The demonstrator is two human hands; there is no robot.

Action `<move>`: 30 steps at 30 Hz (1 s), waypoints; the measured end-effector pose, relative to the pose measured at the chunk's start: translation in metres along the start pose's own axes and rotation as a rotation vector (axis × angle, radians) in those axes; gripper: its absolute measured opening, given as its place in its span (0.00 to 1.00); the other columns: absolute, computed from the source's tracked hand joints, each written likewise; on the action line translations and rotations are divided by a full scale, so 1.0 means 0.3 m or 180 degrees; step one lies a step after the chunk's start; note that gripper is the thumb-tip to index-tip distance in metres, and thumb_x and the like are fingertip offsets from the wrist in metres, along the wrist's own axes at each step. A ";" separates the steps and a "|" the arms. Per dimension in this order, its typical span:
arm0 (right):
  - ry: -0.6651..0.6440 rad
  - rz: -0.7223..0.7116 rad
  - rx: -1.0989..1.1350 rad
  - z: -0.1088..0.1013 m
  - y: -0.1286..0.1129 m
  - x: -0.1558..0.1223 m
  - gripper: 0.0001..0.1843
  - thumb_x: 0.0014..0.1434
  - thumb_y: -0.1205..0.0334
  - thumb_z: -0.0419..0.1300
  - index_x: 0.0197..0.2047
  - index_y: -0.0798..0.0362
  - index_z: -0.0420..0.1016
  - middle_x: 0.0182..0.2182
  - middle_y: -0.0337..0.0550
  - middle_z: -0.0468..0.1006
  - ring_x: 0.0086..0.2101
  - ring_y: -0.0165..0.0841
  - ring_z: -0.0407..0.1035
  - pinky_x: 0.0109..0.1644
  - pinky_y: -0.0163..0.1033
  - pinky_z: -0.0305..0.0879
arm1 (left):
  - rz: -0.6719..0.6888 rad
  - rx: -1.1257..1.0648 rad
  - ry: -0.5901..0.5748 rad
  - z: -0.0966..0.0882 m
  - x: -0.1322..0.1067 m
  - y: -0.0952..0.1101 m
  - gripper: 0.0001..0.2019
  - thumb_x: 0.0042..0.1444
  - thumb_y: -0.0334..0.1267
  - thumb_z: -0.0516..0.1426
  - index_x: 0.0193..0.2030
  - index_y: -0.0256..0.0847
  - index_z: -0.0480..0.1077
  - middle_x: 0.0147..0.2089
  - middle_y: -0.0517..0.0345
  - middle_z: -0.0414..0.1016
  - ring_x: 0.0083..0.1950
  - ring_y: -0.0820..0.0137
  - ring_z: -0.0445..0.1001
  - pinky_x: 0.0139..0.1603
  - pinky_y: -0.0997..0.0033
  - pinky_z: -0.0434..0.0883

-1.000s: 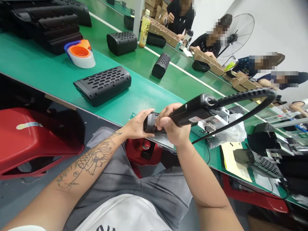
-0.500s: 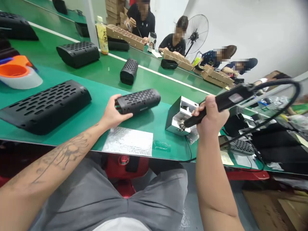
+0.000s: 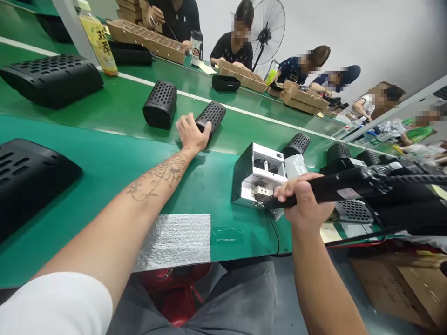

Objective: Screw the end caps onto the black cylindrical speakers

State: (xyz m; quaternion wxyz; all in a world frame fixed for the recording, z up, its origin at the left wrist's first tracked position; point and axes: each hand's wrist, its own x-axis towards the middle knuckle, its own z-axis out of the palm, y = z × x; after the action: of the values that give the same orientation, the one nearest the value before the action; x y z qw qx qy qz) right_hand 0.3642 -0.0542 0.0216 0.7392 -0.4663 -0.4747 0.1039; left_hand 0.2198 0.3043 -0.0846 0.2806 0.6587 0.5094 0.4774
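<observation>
On the near side of the green belt, my left hand (image 3: 193, 131) grips the near end of a black perforated speaker housing (image 3: 213, 113), with the thumb on its right side and the fingers at its left. Its near end is partly hidden by the hand. My right hand (image 3: 307, 197) is wrapped round a black electric screwdriver (image 3: 340, 186), held tilted with its cable trailing to the right. The screwdriver's tip end is at the front of a small black and white screw feeder (image 3: 260, 174); whether the bit holds a screw is hidden.
Another housing (image 3: 160, 104) stands just left of my left hand, and larger ones (image 3: 52, 79) lie farther left. A silvery foam sheet (image 3: 178, 239) lies at the near table edge. A yellow drink bottle (image 3: 99, 39) stands by a post. Several people work across the belt.
My left hand has carried the housing forward and right, from above the near mat to the belt. My right hand keeps the screwdriver at the feeder, its handle now lying flatter. The view has shifted.
</observation>
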 end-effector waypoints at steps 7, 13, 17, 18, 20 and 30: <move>-0.0102 -0.0015 0.0334 0.003 -0.047 -0.024 0.18 0.69 0.46 0.88 0.44 0.45 0.88 0.24 0.29 0.80 0.19 0.30 0.73 0.27 0.40 0.79 | -0.1081 0.0414 0.0304 -0.235 0.301 -0.179 0.71 0.68 0.34 0.83 0.94 0.26 0.33 0.97 0.19 0.30 0.98 0.45 0.38 0.97 0.21 0.30; 0.0033 -0.0098 0.0222 0.041 -0.097 -0.069 0.19 0.68 0.44 0.88 0.43 0.45 0.88 0.24 0.30 0.80 0.19 0.32 0.74 0.27 0.42 0.80 | -0.1114 -0.0413 0.0345 -0.392 0.239 -0.195 0.59 0.66 0.34 0.82 0.89 0.27 0.47 0.90 0.31 0.53 0.87 0.60 0.58 0.94 0.36 0.53; -0.0089 -0.0075 0.0386 0.050 -0.173 -0.130 0.17 0.68 0.47 0.88 0.44 0.46 0.91 0.23 0.32 0.82 0.19 0.34 0.75 0.25 0.42 0.79 | -0.0361 -0.0205 0.0309 -0.732 -0.042 -0.213 0.56 0.48 0.37 0.87 0.81 0.33 0.71 0.81 0.41 0.77 0.81 0.52 0.74 0.93 0.38 0.67; -0.0180 -0.0065 0.0486 0.050 -0.195 -0.148 0.15 0.68 0.48 0.88 0.45 0.46 0.92 0.22 0.32 0.81 0.18 0.34 0.74 0.25 0.42 0.78 | -0.0071 -0.0016 0.0107 -0.832 -0.139 -0.214 0.56 0.46 0.41 0.88 0.80 0.36 0.75 0.79 0.44 0.81 0.80 0.48 0.77 0.91 0.38 0.72; -0.0417 -0.0043 0.0673 0.050 -0.239 -0.184 0.11 0.71 0.51 0.85 0.46 0.46 0.93 0.22 0.33 0.79 0.17 0.34 0.73 0.24 0.43 0.78 | 0.0407 0.0252 -0.0380 -1.008 -0.348 -0.208 0.56 0.45 0.54 0.87 0.80 0.43 0.79 0.78 0.47 0.85 0.81 0.39 0.81 0.89 0.38 0.78; -0.0820 -0.0263 0.1201 0.193 -0.313 -0.293 0.09 0.74 0.50 0.83 0.47 0.42 0.91 0.23 0.30 0.79 0.17 0.32 0.70 0.24 0.42 0.81 | 0.1240 -0.0137 -0.1924 -1.127 -0.873 -0.229 0.49 0.60 0.60 0.83 0.84 0.49 0.78 0.80 0.39 0.81 0.83 0.38 0.83 0.89 0.37 0.80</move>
State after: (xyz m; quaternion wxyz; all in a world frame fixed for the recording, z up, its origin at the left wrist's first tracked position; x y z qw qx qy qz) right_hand 0.2446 -0.1234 0.0490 0.7502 -0.2829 -0.5560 0.2191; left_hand -0.1238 0.0412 -0.1025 0.3361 0.8488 0.2581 0.3163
